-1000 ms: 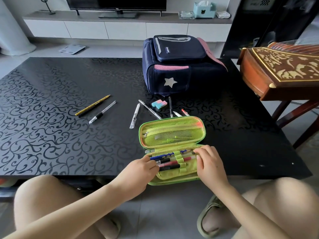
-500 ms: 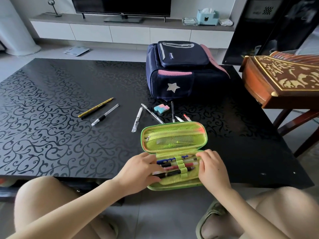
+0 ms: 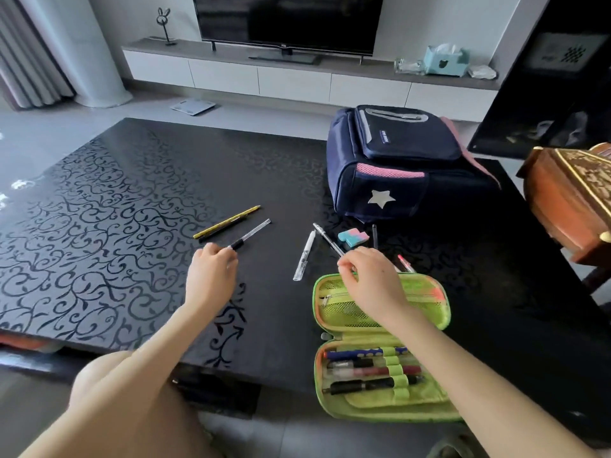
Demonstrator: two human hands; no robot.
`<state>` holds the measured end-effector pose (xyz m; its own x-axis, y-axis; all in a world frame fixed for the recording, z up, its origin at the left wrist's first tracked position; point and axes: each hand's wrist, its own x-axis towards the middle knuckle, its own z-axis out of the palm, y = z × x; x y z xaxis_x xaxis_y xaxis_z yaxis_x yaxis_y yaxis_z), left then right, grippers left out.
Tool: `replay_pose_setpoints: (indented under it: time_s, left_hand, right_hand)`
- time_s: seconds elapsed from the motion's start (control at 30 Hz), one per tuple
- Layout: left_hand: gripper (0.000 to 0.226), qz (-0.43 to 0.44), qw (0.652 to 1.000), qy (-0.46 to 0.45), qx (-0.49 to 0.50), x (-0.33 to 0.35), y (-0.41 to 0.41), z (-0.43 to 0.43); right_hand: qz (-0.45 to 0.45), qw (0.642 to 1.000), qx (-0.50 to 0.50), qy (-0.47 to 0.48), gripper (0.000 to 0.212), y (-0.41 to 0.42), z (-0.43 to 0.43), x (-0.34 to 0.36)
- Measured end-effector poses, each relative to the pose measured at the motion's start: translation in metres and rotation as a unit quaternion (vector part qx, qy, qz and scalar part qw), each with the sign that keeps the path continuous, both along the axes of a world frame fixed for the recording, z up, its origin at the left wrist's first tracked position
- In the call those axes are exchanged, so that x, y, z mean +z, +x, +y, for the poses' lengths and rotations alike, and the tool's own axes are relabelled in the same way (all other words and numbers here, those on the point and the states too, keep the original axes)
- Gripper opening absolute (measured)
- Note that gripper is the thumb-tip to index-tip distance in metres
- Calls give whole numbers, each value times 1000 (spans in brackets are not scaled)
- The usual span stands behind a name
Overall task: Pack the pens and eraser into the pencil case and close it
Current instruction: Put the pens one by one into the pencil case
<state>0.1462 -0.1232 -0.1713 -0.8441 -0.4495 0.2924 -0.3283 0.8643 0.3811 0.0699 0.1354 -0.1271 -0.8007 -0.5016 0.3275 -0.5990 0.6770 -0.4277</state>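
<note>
1. It is a home living room: a TV (image 3: 287, 21) stands on a long low cabinet (image 3: 297, 77) against the wall.
2. A tissue box (image 3: 446, 61) and a rabbit ornament (image 3: 164, 24) sit on that cabinet.
3. A low black table (image 3: 132, 226) carries a schoolbag (image 3: 396, 166).
4. A scale (image 3: 193, 106) lies on the floor, and curtains (image 3: 29, 51) hang at the left.

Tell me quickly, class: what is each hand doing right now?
Left hand: pinching the near tip of the black-grip pen.
Right hand: fingers curled at the near end of the slim pen; grip cannot be told.
</note>
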Motion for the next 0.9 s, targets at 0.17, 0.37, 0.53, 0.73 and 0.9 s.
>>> replay_pose_setpoints:
  time_s: [0.17, 0.37, 0.53, 0.73, 0.9]
  left_hand:
    - [22, -85, 992, -44, 85, -12, -50, -67]
    - [27, -126, 989, 38, 63, -21, -78, -94]
    - [18, -166, 972, 160, 33, -9, -82, -104]
    - [17, -121, 982, 140, 24, -8, -74, -98]
    - [27, -70, 990, 120, 31, -8, -61, -88]
  right_hand:
    - [-10, 999, 38, 21, 13, 6, -38, -13]
    - [-8, 998, 48, 49, 6, 21, -28, -28]
    - [-14, 997, 33, 66, 9, 25, -12, -27]
    - [-27, 997, 5, 74, 12, 34, 18, -18]
    - [-23, 996, -46, 68, 12, 44, 64, -5]
